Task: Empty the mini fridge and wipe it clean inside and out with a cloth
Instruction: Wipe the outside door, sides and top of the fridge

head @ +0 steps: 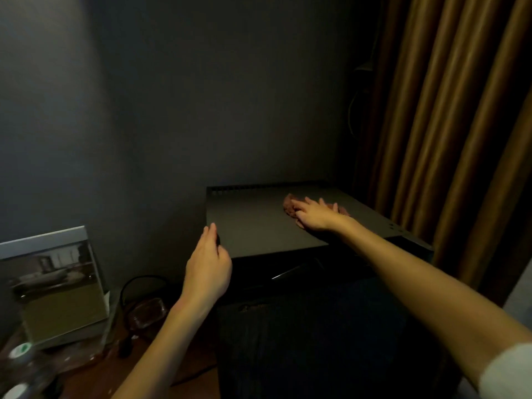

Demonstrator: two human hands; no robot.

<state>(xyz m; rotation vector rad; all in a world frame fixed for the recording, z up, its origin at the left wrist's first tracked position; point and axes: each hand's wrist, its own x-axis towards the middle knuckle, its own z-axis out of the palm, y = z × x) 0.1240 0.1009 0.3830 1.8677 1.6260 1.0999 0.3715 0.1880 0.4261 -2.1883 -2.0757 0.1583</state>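
A: The fingers (299, 205) of the right hand (315, 216), how do they lie?
B: Straight and spread, pressed flat on the cloth (288, 204). They grip nothing. The cloth is pinkish and crumpled, on top of the fridge (259, 223) near its back right corner.
A: And the left hand (208, 269)?
B: Its fingers (211, 230) are straight too and hold nothing. They rest against the left edge of the fridge top, close to the front left corner.
A: The fridge itself?
B: Dark, with a vented strip along the back edge of its top. There is a grey wall (201, 96) behind it and a brown curtain (446, 110) just to the right. Its front is too dark to read.
A: Beside it?
B: A lower wooden desk (95, 375) on the left. A box (57, 283) with a printed picture stands toward its back edge, and a black cable (126, 286) loops between box and fridge. A white-capped bottle (21, 348) is toward the near edge.
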